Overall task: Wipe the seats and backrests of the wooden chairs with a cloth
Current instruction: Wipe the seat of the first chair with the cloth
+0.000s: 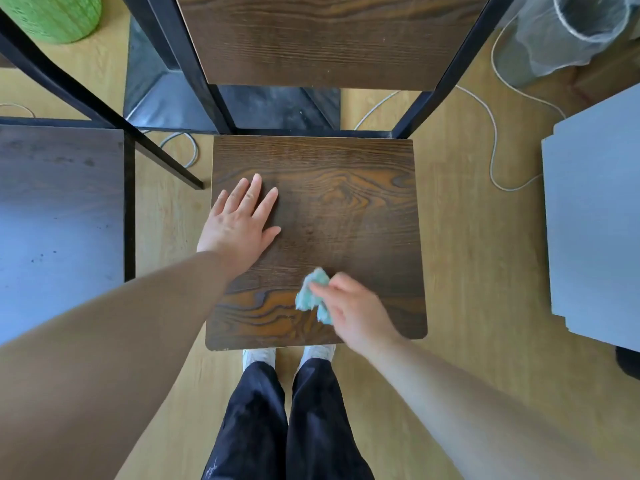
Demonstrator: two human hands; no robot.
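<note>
A dark wooden chair seat lies directly below me, and its wooden backrest rises at the top of the view between black metal posts. My left hand rests flat on the seat's left side with fingers straight and spread. My right hand grips a crumpled light blue cloth and presses it on the seat near the front edge. The right hand looks slightly blurred.
A second dark chair seat stands at the left with a black frame leg between the chairs. A grey panel is at the right, a white cable on the floor, a green container top left, and a lined bin top right.
</note>
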